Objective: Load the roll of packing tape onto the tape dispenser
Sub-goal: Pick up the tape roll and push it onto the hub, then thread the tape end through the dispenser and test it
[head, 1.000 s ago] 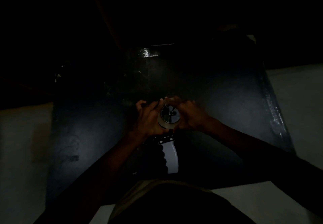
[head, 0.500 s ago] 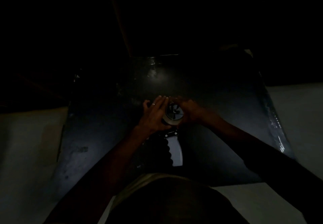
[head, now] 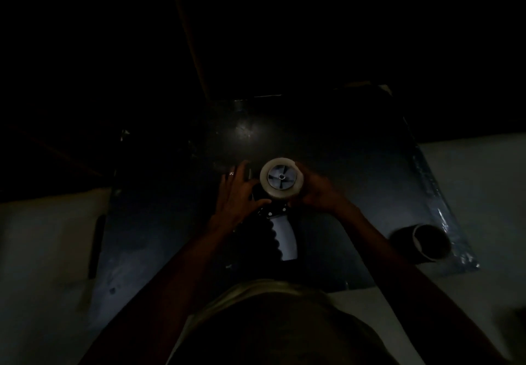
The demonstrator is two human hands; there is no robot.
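Roll of packing tape (head: 281, 180): sat over the tape dispenser (head: 280, 222) hub on the dark worktop (head: 341, 165). Right hand (head: 318, 194) cupped it, seemingly pressing it home; left hand (head: 237, 194), fingers spread, steadied the dispenser.

A tape roll (head: 281, 181) sits on a dispenser (head: 280, 222) atop a mat (head: 159, 222), hands flanking; a spare core (head: 427, 241) lies right.

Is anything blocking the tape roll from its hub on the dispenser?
Nothing visible. The roll already sits around the dispenser hub, spokes showing through its core. The right hand grips its side; the left hand is beside it.
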